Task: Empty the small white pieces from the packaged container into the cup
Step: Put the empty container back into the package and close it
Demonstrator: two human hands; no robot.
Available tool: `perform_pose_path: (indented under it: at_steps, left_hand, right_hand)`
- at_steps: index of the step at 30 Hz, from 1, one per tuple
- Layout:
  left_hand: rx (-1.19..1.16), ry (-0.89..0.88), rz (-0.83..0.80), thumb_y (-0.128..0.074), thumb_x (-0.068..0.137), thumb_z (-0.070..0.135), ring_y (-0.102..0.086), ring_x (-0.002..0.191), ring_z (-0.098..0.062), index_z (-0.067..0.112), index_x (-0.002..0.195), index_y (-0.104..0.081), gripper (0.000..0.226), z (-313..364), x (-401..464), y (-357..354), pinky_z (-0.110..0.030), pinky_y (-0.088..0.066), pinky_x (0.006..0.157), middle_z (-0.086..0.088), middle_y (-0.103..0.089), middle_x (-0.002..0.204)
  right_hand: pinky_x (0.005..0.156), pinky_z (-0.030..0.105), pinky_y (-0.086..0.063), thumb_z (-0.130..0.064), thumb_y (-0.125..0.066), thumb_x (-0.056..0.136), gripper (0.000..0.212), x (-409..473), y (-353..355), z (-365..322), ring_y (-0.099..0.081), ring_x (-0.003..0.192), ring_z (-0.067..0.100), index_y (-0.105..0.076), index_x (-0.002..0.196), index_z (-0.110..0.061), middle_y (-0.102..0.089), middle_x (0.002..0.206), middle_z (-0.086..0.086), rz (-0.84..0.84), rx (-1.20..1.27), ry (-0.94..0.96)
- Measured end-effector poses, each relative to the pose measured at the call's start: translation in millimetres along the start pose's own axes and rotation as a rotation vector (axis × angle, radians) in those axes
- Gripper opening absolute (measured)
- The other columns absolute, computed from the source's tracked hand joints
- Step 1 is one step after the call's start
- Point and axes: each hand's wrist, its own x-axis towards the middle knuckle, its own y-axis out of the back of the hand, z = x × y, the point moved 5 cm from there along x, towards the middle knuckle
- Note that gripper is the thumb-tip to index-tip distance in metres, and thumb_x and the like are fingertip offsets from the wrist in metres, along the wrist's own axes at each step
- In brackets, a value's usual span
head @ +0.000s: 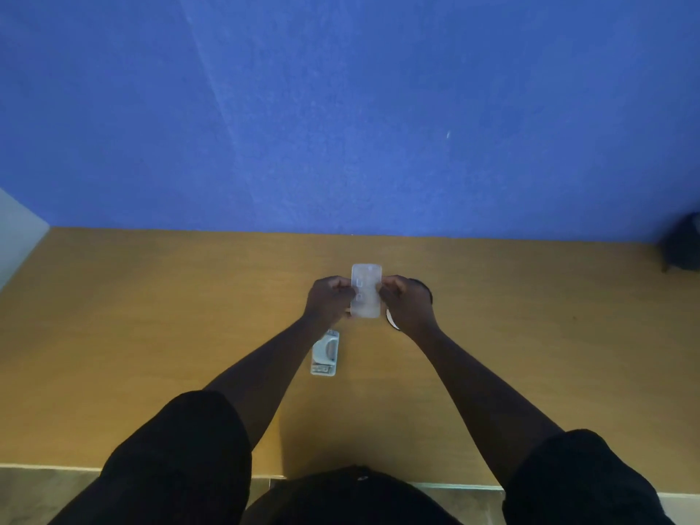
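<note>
A translucent white packaged container [365, 290], a flat rectangular blister with small pockets, is held upright-lengthwise above the wooden table [189, 316]. My left hand [328, 302] pinches its left edge and my right hand [408, 301] pinches its right edge. Under my right hand a dark cup [392, 319] with a white rim shows only in part; most of it is hidden by the hand.
A second small packaged item [325, 353] lies on the table below my left forearm. A blue wall [341, 108] rises behind the table. A dark object [683, 244] sits at the far right edge.
</note>
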Motion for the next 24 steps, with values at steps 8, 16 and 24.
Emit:
perform_pose_path:
  at_steps: [8,16,24]
  left_hand:
    - [0.006,0.106,0.143,-0.067,0.081,0.007,-0.072,0.086,-0.035,0.011,0.073,-0.067,0.009,-32.1,-0.2,91.9,-0.048,-0.061,0.063,-0.021,-0.071,0.094]
    - [-0.033,0.169,0.115,-0.071,0.078,0.007,-0.073,0.084,-0.038,0.006,0.076,-0.069,0.003,-59.8,-4.7,138.9,-0.055,-0.06,0.068,-0.025,-0.072,0.094]
    - [-0.037,0.191,0.051,-0.072,0.08,0.007,-0.073,0.085,-0.033,0.002,0.083,-0.071,0.006,-70.3,-8.6,161.4,-0.047,-0.062,0.066,-0.021,-0.072,0.095]
  right_hand:
    - [0.073,0.022,-0.041,-0.016,-0.057,0.091,0.018,-15.0,-82.1,-5.4,-0.066,0.087,0.019,-0.072,0.096,-0.008,-0.072,0.097,0.002,-0.196,-0.176,-0.082]
    - [0.071,0.037,-0.057,-0.032,-0.064,0.088,0.053,-46.8,-143.6,6.3,-0.067,0.099,0.033,-0.045,0.131,-0.009,-0.065,0.118,0.018,-0.345,-0.298,-0.339]
    - [0.072,0.038,-0.058,-0.039,-0.065,0.086,0.065,-52.7,-167.3,4.3,-0.065,0.098,0.032,-0.035,0.137,-0.014,-0.061,0.121,0.017,-0.309,-0.338,-0.421]
